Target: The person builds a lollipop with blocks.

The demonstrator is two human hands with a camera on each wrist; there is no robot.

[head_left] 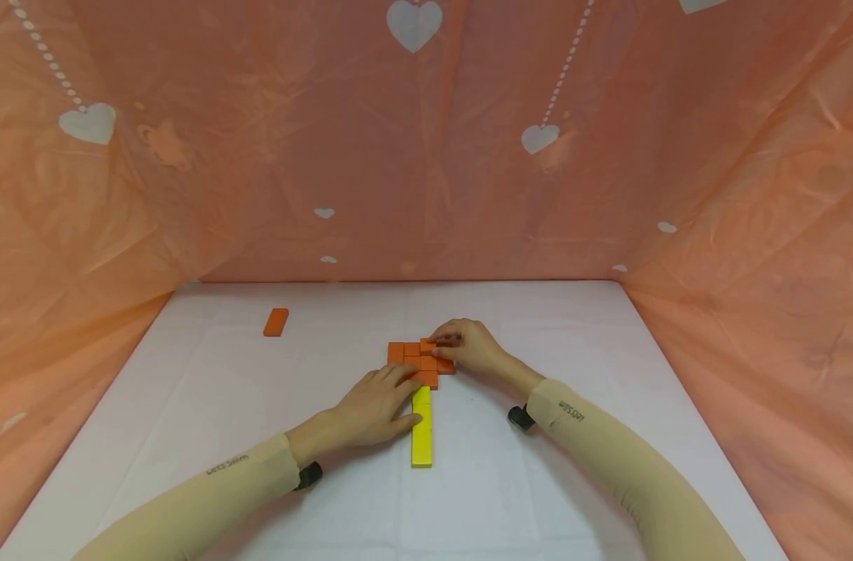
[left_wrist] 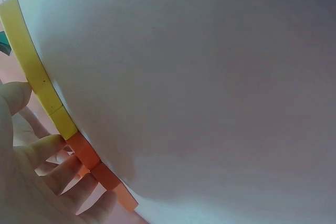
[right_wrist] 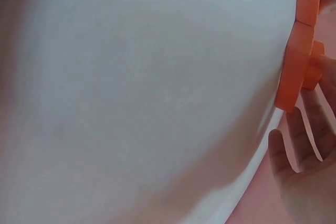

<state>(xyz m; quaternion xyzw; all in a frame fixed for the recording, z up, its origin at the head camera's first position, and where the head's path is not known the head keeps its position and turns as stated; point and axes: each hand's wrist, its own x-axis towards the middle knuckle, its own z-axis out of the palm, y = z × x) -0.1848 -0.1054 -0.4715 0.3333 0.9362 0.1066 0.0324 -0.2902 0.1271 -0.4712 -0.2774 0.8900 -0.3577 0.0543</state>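
Observation:
In the head view, flat orange blocks point(head_left: 396, 353) lie pressed together in a cluster on the white table. A strip of yellow blocks point(head_left: 421, 448) runs from the cluster toward the near edge. My right hand point(head_left: 478, 351) pinches a small orange block point(head_left: 428, 344) at the top of the cluster; the right wrist view also shows this pinched block point(right_wrist: 314, 66), raised above a longer orange block point(right_wrist: 295, 69). My left hand point(head_left: 373, 405) rests extended fingers on the cluster's lower left, its thumb touching the yellow strip point(left_wrist: 23, 40). Fingers hide part of the cluster.
One loose orange block point(head_left: 276, 322) lies at the far left of the white table point(head_left: 573, 483). Orange-pink cloth point(head_left: 370, 156) with white hearts hangs at the back and both sides. A dark wrist camera point(head_left: 520, 418) sits under each forearm.

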